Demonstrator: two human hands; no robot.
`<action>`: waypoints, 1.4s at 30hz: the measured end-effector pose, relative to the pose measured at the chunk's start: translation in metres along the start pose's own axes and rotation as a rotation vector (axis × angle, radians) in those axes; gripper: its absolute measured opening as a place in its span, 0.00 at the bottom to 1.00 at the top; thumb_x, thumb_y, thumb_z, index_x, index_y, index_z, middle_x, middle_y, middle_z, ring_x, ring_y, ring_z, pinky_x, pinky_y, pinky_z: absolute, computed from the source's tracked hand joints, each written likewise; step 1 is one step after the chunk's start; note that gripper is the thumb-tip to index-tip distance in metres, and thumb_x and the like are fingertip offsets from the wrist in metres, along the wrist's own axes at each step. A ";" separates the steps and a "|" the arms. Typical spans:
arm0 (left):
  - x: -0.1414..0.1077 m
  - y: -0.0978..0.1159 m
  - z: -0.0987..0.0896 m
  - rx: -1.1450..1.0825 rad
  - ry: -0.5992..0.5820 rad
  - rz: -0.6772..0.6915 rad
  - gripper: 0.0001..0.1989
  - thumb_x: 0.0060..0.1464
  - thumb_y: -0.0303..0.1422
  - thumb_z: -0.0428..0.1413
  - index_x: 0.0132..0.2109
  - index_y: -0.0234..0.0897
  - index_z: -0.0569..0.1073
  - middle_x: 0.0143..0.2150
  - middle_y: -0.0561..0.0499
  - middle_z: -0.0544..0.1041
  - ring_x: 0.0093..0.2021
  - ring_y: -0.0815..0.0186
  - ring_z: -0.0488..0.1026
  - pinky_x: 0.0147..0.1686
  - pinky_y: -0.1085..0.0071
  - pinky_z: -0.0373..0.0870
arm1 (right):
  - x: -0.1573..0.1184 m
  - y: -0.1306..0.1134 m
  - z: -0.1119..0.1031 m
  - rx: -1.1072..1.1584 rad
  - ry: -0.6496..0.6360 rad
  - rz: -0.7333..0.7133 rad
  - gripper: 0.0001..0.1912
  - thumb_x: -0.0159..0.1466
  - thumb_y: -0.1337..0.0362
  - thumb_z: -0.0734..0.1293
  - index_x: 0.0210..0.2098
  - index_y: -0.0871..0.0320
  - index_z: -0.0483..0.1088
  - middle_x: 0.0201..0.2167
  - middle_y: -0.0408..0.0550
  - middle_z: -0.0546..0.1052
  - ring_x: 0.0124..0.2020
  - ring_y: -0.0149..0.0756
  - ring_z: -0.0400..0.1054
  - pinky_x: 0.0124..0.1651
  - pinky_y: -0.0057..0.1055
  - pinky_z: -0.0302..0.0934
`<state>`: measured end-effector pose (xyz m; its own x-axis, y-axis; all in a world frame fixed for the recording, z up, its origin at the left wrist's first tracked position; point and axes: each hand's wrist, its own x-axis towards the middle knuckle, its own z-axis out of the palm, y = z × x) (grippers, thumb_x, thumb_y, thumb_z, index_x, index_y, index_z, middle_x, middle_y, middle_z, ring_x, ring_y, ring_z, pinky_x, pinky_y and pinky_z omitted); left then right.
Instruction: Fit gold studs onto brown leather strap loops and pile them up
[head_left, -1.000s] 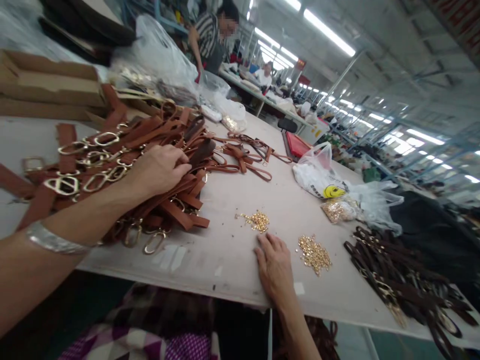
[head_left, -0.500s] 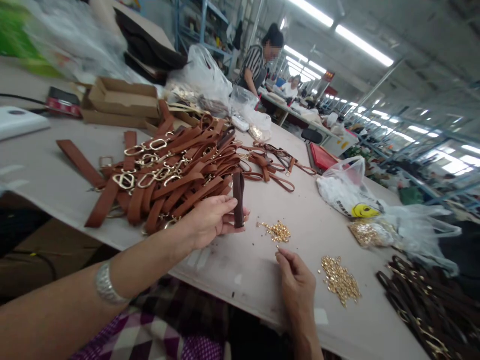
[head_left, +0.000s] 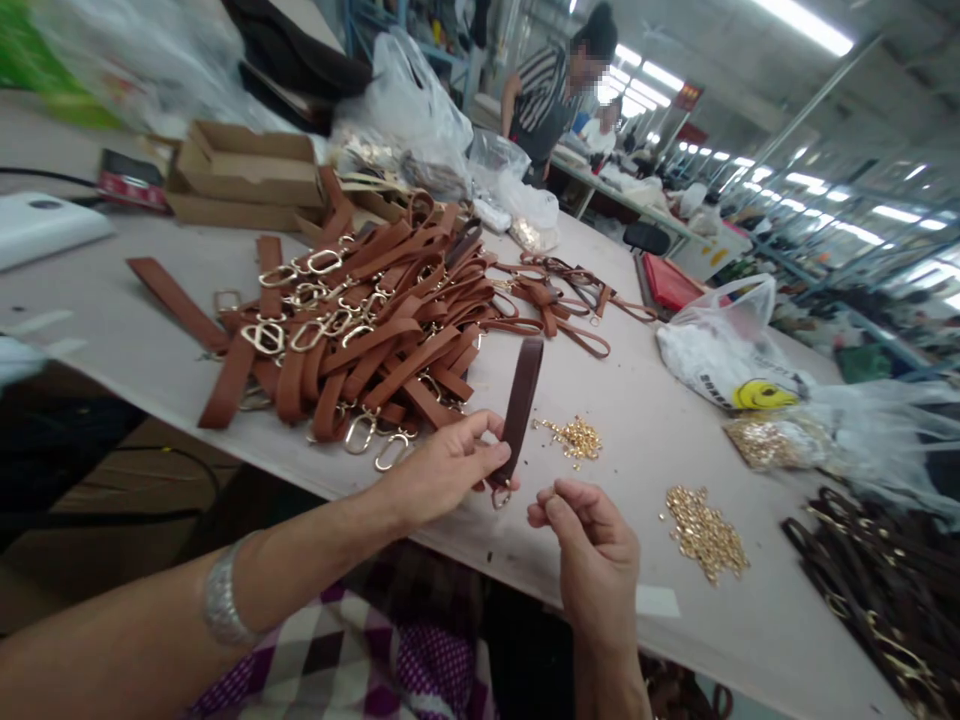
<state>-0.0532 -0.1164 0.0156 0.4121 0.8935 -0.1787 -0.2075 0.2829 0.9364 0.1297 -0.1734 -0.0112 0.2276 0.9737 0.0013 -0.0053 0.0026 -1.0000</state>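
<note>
While the left hand (head_left: 448, 468) clamps the dark brown strap (head_left: 523, 398) near its lower end, the long axis rises toward the far side, leaning right, over the table (head_left: 637, 400) and left of the gold pieces (head_left: 579, 438). A small metal ring (head_left: 501, 496) is at the strap's near end; the right hand (head_left: 598, 540) is just right of it, apart, its fingers pinched together, anything between them too small to tell.

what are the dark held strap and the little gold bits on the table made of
Strap: leather or imitation leather, dull dark brown; it bends smoothly into a loop. Gold bits: probably metal, shiny, as they glint; coated plastic is possible.
</note>
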 end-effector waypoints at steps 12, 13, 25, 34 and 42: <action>-0.011 -0.019 0.009 -0.792 -0.295 -0.432 0.14 0.69 0.39 0.43 0.44 0.37 0.70 0.20 0.61 0.60 0.13 0.80 0.44 0.12 0.86 0.50 | -0.005 -0.004 0.011 0.042 -0.202 -0.056 0.01 0.61 0.64 0.72 0.34 0.54 0.77 0.27 0.40 0.78 0.30 0.29 0.71 0.36 0.27 0.67; -0.011 -0.020 0.009 -0.800 -0.294 -0.453 0.18 0.69 0.41 0.42 0.42 0.35 0.71 0.19 0.60 0.58 0.13 0.79 0.43 0.11 0.86 0.47 | -0.006 -0.005 0.012 0.044 -0.216 -0.046 0.01 0.62 0.64 0.71 0.35 0.54 0.76 0.27 0.40 0.78 0.30 0.29 0.71 0.36 0.27 0.67; -0.016 -0.020 0.014 -0.393 -0.142 -0.434 0.22 0.64 0.49 0.48 0.54 0.39 0.73 0.18 0.60 0.61 0.15 0.78 0.44 0.13 0.85 0.45 | -0.010 -0.027 0.018 -0.051 -0.306 0.059 0.04 0.62 0.62 0.70 0.34 0.54 0.77 0.26 0.42 0.81 0.28 0.32 0.73 0.36 0.29 0.69; -0.018 -0.019 0.018 -0.267 -0.117 -0.343 0.23 0.59 0.52 0.53 0.47 0.36 0.74 0.21 0.61 0.57 0.18 0.77 0.42 0.14 0.84 0.41 | -0.005 -0.020 0.021 -0.034 -0.286 0.084 0.05 0.59 0.61 0.71 0.33 0.55 0.78 0.25 0.41 0.80 0.28 0.32 0.72 0.38 0.31 0.69; -0.020 -0.027 0.023 -0.054 -0.079 -0.219 0.22 0.60 0.51 0.50 0.30 0.37 0.66 0.20 0.59 0.57 0.19 0.74 0.48 0.15 0.80 0.45 | -0.009 -0.011 0.018 -0.043 -0.213 0.069 0.06 0.60 0.61 0.71 0.33 0.57 0.73 0.28 0.42 0.78 0.32 0.34 0.72 0.40 0.33 0.68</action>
<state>-0.0350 -0.1496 0.0012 0.5198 0.7793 -0.3500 -0.1517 0.4873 0.8599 0.1100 -0.1779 0.0001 0.0170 0.9973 -0.0708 0.0290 -0.0712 -0.9970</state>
